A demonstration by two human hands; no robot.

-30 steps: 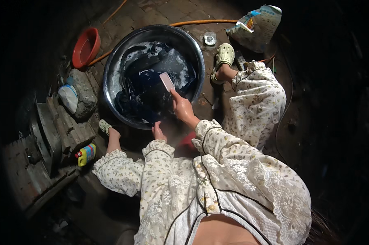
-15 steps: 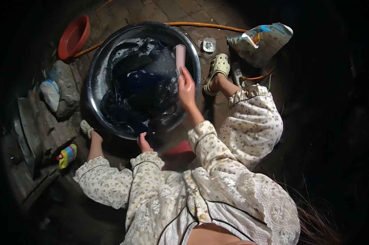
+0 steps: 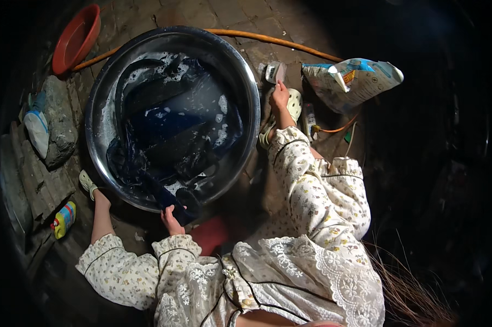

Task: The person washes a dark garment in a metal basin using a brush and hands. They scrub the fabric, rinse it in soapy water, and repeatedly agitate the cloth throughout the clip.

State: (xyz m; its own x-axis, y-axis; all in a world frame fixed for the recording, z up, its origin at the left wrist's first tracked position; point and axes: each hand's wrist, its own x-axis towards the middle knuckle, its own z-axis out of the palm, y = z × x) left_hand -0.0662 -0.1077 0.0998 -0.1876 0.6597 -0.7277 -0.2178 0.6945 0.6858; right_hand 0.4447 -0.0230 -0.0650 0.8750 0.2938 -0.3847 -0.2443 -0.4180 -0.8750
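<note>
A large steel basin (image 3: 245, 109) holds dark wet cloth (image 3: 167, 122) in foamy water. My left hand (image 3: 174, 219) is closed round a piece of the dark cloth draped over the near rim. Beyond the right rim, my right hand (image 3: 280, 98) grips a slim pink tool (image 3: 280, 72), perhaps a brush, at a small pale dish (image 3: 270, 71) on the paving; whether they touch is unclear.
A red bowl (image 3: 74, 38), a stone block (image 3: 61, 131) and a yellow bottle (image 3: 65, 218) lie left. An orange hose (image 3: 257, 37) crosses behind the basin. A torn bag (image 3: 349, 87) and power strip (image 3: 310, 120) with cords sit right, beside my clogged foot.
My right hand has moved the pink tool out of the basin, rightward to the small dish. My left hand has closed on cloth at the rim. The view has shifted.
</note>
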